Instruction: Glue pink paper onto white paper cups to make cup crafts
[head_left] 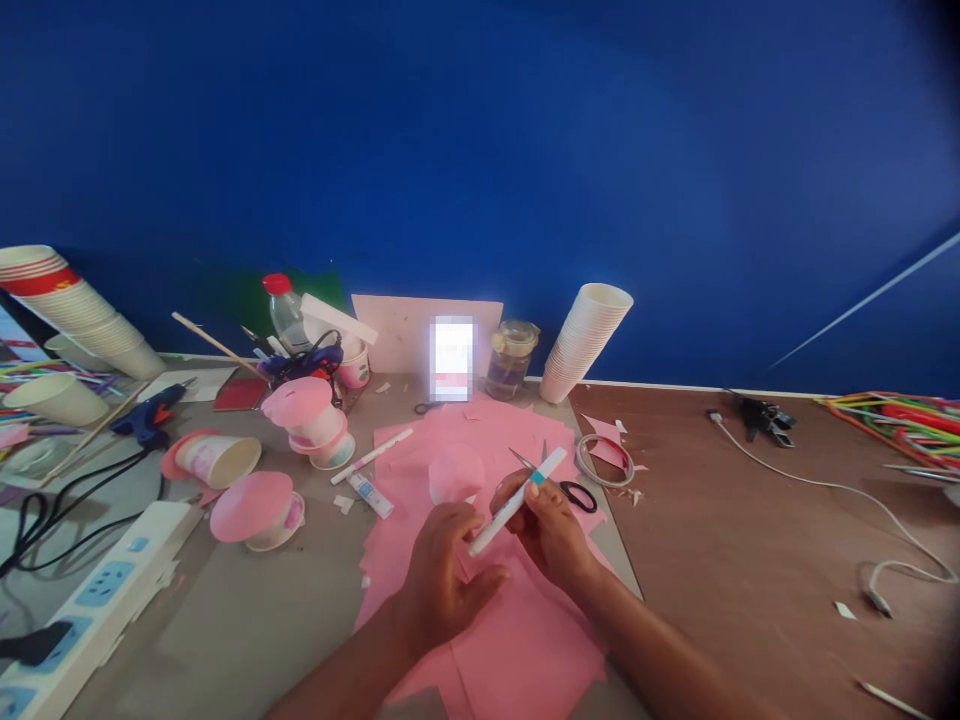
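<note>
My right hand [553, 530] is closed round a white marker [495, 526] with a teal band, held at a slant above pink paper sheets [495, 650]. Close to the marker's lower end, my left hand [441, 578] has its thumb and fingers apart and holds nothing. A rounded pink paper piece [455, 470] lies just beyond the hands. Scissors with black handles [577, 497] rest beside my right hand, partly hidden by it. Left of the hands lie a slim white pen [373, 457] and a small white tube [371, 495].
Cups with pink paper discs [251, 505] stand at left, near a blue glue gun [154, 415] and a white power strip [97, 610]. Behind are a lit phone [453, 355], a glass jar [511, 360] and stacked paper cups [585, 340]. A tape roll [604, 482] lies right.
</note>
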